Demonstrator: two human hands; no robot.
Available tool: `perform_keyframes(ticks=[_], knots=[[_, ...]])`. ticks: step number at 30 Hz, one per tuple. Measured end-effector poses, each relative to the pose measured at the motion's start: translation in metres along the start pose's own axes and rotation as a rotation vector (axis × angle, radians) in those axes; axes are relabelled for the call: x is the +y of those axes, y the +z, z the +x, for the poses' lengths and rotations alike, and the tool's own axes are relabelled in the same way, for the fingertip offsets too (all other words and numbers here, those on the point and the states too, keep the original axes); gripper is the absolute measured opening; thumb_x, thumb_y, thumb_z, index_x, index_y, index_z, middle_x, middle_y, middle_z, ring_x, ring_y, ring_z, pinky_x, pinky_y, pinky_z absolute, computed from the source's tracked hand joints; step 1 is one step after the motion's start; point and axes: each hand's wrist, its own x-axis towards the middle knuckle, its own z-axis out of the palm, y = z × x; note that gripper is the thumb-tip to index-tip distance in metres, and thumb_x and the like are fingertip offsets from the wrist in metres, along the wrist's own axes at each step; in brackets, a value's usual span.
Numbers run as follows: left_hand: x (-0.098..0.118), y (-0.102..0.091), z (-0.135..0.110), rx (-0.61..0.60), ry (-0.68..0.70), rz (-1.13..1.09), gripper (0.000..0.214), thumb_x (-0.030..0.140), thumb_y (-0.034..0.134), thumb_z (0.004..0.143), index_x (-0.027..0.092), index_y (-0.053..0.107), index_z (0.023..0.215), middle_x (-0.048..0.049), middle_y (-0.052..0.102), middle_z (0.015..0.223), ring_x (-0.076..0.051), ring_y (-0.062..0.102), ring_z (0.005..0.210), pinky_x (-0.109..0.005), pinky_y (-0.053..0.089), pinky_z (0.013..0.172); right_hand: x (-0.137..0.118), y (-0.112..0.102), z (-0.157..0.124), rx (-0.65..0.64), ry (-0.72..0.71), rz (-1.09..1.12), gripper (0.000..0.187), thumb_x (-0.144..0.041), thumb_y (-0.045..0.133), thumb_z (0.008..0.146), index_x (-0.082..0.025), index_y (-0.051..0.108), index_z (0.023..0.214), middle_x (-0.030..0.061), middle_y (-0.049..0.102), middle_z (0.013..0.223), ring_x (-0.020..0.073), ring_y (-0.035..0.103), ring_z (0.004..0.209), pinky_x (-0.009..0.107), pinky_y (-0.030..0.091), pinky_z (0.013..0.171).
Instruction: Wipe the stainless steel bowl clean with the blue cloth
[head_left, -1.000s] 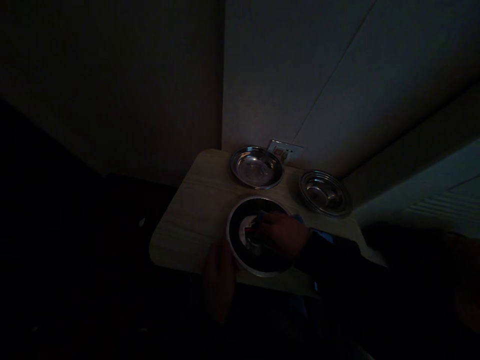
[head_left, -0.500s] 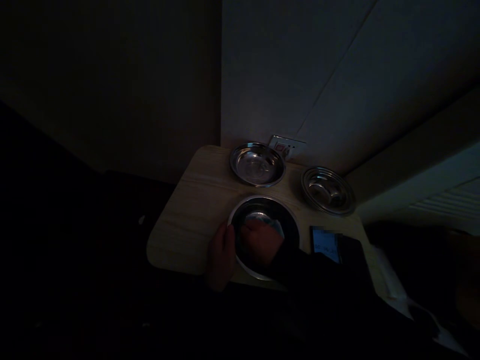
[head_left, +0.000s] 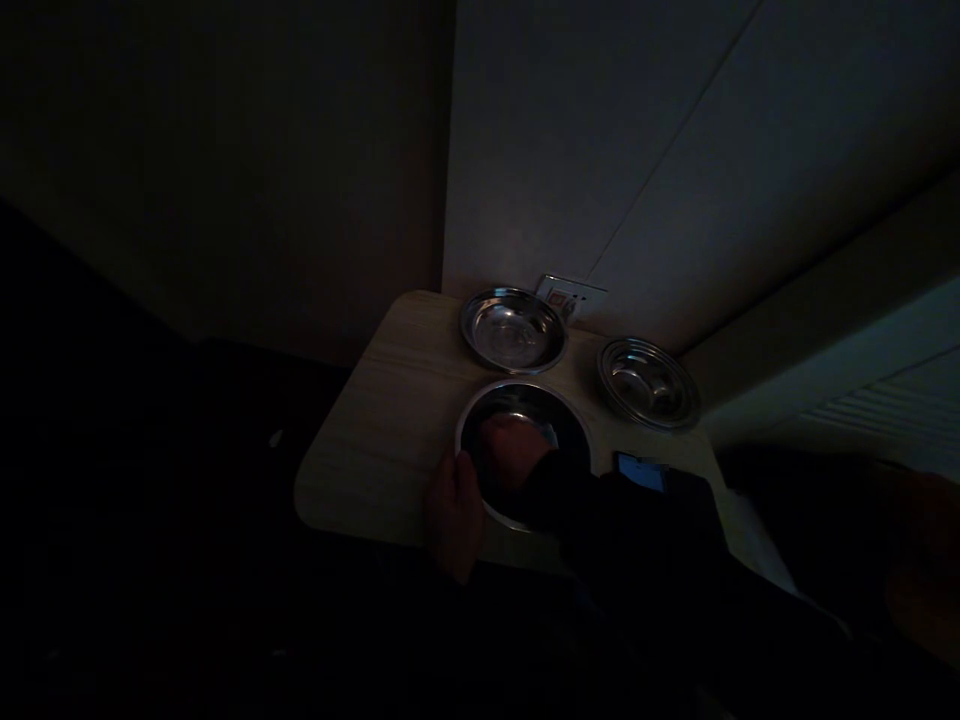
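Note:
The scene is very dark. A large steel bowl [head_left: 576, 420] sits at the near edge of a small wooden table [head_left: 375, 440]. My left hand [head_left: 454, 510] grips the bowl's near left rim. My right hand [head_left: 510, 452] is inside the bowl, closed over a pale cloth [head_left: 547, 435] that shows only at its far edge. A dark sleeve covers my right forearm.
Two smaller steel bowls stand at the back: one [head_left: 514, 330] by the wall and one [head_left: 649, 383] to the right. A lit phone [head_left: 641, 470] lies right of the large bowl. A wall socket [head_left: 570, 295] is behind the bowls. Walls close off the back.
My right hand has moved within the large bowl, from its right side toward the left and far part. My left hand came up from below the table edge onto the bowl's rim.

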Motion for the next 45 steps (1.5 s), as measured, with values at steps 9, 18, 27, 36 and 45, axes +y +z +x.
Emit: perform_keyframes(ticks=[9,18,27,36,45], knots=[[0.0,0.002,-0.004,0.054,-0.02,0.015,0.033,0.035,0.036,0.084,0.015,0.063,0.083,-0.009,0.067,0.08,-0.019,0.06,0.075,-0.028,0.045,0.068,-0.005,-0.002,-0.004,-0.017,-0.087,0.015,0.019,-0.019,0.046,0.082,-0.013,0.062,0.09,0.0102,0.065,0.093,0.0193,0.059,0.088,0.027,0.044,0.076],[-0.004,0.004,-0.003,0.092,-0.03,0.035,0.032,0.034,0.037,0.084,0.016,0.063,0.087,-0.0101,0.068,0.085,-0.02,0.061,0.079,-0.03,0.045,0.072,-0.001,0.0,0.001,0.0,-0.097,0.005,0.02,-0.018,0.047,0.08,-0.012,0.062,0.091,0.0122,0.064,0.096,0.0202,0.058,0.092,0.028,0.043,0.079],[-0.002,0.004,-0.006,0.096,-0.029,0.032,0.032,0.033,0.036,0.084,0.014,0.063,0.085,-0.0083,0.067,0.079,-0.018,0.06,0.072,-0.027,0.045,0.066,0.001,-0.001,0.01,0.052,-0.047,-0.019,0.026,-0.013,0.044,0.079,-0.005,0.057,0.101,0.0194,0.06,0.103,0.0253,0.055,0.1,0.035,0.042,0.083],[-0.003,0.004,-0.009,0.106,-0.052,0.013,0.031,0.036,0.038,0.083,0.017,0.062,0.081,-0.0055,0.066,0.073,-0.017,0.059,0.07,-0.027,0.044,0.064,-0.003,-0.002,0.01,0.023,-0.051,-0.013,0.026,-0.018,0.048,0.078,-0.009,0.057,0.101,0.0167,0.062,0.101,0.0234,0.059,0.094,0.032,0.045,0.078],[-0.003,0.006,-0.012,0.163,-0.113,0.049,0.038,0.037,0.035,0.083,0.013,0.063,0.092,-0.012,0.066,0.091,-0.021,0.06,0.084,-0.03,0.044,0.075,-0.01,0.004,-0.006,-0.027,-0.14,0.01,0.018,-0.023,0.051,0.078,-0.014,0.063,0.088,0.0101,0.067,0.091,0.0203,0.062,0.086,0.027,0.046,0.073]])
